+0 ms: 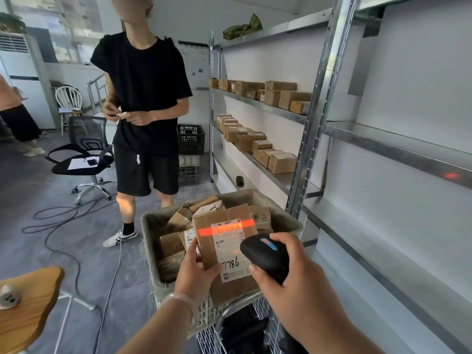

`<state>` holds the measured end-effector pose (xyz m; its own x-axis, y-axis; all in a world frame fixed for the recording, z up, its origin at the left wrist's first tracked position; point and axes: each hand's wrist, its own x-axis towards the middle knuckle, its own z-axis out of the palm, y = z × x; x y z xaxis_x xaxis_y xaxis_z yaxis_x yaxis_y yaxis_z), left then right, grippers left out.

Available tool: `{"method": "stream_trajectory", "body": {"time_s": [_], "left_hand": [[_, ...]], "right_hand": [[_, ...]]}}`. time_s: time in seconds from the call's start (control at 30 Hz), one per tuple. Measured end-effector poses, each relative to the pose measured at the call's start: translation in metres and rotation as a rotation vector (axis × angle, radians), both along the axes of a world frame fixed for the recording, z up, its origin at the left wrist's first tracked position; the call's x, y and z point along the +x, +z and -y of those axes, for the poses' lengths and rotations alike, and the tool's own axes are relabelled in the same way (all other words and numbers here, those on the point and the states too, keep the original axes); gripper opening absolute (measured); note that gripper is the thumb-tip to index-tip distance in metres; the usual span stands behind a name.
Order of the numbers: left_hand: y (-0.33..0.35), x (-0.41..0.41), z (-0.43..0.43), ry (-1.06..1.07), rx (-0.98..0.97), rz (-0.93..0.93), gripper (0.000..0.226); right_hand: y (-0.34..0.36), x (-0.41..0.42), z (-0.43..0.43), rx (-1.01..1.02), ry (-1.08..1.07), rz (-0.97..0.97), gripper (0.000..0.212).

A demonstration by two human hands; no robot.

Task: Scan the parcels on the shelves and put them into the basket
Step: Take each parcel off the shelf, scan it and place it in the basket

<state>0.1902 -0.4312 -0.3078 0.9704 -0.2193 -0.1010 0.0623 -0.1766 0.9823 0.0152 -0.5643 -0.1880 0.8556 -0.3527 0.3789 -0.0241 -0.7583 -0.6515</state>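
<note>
My left hand (195, 270) grips a brown cardboard parcel (219, 241) by its lower left corner and holds it upright over the basket (286, 221). Its white label reads 7786, and a red scan line crosses the barcode at the top. My right hand (293, 282) holds a black barcode scanner (265, 256) just right of the parcel, pointed at the label. The basket, lined with a pale bag, sits on a wire cart and holds several brown parcels (176, 223). More parcels (270, 154) stand on the metal shelves at the right.
A person in black (143, 103) stands left of the basket. An office chair (81, 159) and floor cables (61, 226) lie to the left, black crates (191, 139) behind. A wooden stool (28, 307) is at lower left. The near shelves (383, 144) on the right are bare.
</note>
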Motion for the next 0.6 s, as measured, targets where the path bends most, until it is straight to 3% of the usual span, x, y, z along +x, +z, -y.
{"method": "stream_trajectory", "body": {"time_s": [0.23,0.6], "left_hand": [[0.001,0.014,-0.007,-0.018,0.014,-0.049,0.096],[0.026,0.072,-0.039,-0.082,0.029,-0.079,0.096]], "right_hand": [[-0.014,0.025,-0.001,-0.022,-0.049,-0.104,0.058],[-0.047,0.113,-0.004,0.246,-0.256,-0.055,0.066]]}}
